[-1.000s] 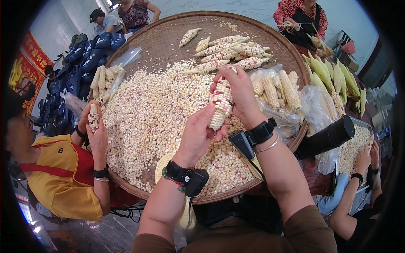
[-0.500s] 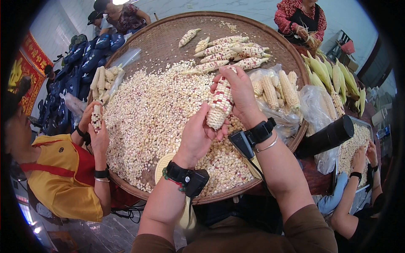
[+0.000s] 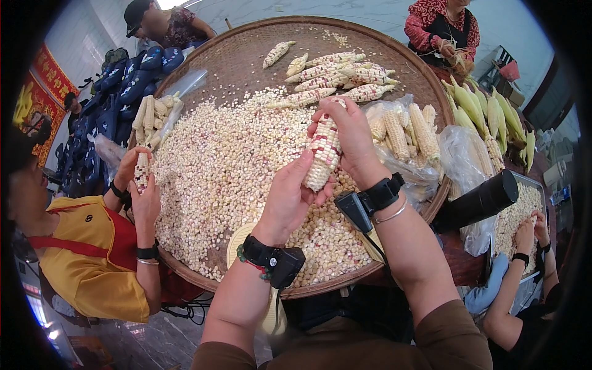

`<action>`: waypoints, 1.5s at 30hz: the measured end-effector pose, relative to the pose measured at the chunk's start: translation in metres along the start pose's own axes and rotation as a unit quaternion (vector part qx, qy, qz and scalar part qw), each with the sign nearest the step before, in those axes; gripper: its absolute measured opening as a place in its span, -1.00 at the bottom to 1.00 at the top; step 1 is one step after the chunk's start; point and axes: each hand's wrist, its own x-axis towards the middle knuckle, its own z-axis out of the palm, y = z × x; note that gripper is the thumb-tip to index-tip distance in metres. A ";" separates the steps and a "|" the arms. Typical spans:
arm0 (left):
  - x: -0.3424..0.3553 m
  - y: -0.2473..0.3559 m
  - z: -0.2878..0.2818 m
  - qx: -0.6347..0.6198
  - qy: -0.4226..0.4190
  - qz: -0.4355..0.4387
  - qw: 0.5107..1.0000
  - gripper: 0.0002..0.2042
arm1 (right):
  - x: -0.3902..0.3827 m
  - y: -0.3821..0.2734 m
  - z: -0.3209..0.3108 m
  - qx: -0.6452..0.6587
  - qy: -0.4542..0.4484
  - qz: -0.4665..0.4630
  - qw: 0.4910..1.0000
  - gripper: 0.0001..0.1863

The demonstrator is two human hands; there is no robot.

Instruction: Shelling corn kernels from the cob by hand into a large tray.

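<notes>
A white corn cob speckled red (image 3: pixel 324 152) is held upright at a slant between my hands. My left hand (image 3: pixel 287 194) wraps round its lower end, thumb along the side. My right hand (image 3: pixel 353 132) grips its upper part with the thumb over the top. Beneath them, loose white, yellow and purple kernels (image 3: pixel 203 172) cover much of a round woven tray (image 3: pixel 253 43). Several whole cobs (image 3: pixel 327 77) lie toward the back of it, and stripped pale cobs in plastic bags (image 3: pixel 398 132) sit to my right.
A person in yellow (image 3: pixel 98 259) shells a cob at left. Another person's hands (image 3: pixel 527 237) work over a metal tray of kernels (image 3: pixel 518 197) at right. Husked corn (image 3: pixel 493 117), a black cylinder (image 3: pixel 475 200) and more bagged cobs (image 3: pixel 148 120) surround me; people (image 3: pixel 441 37) stand behind.
The cob in my hands has turned slightly, with little movement of either hand. The co-workers' hands and upper bodies shifted; the person at back left bent further forward.
</notes>
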 end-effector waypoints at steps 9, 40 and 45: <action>0.002 0.002 0.007 -0.140 0.037 -0.013 0.989 -0.46 | -0.001 -0.002 0.000 0.022 0.009 0.002 1.000 -0.80; -0.003 0.000 0.002 0.033 0.001 0.034 0.999 -0.66 | -0.001 0.000 0.002 0.003 -0.010 0.004 1.000 -0.79; -0.001 0.001 0.001 -0.032 -0.021 0.030 0.999 -0.62 | -0.001 -0.003 0.001 0.028 0.003 0.010 1.000 -0.81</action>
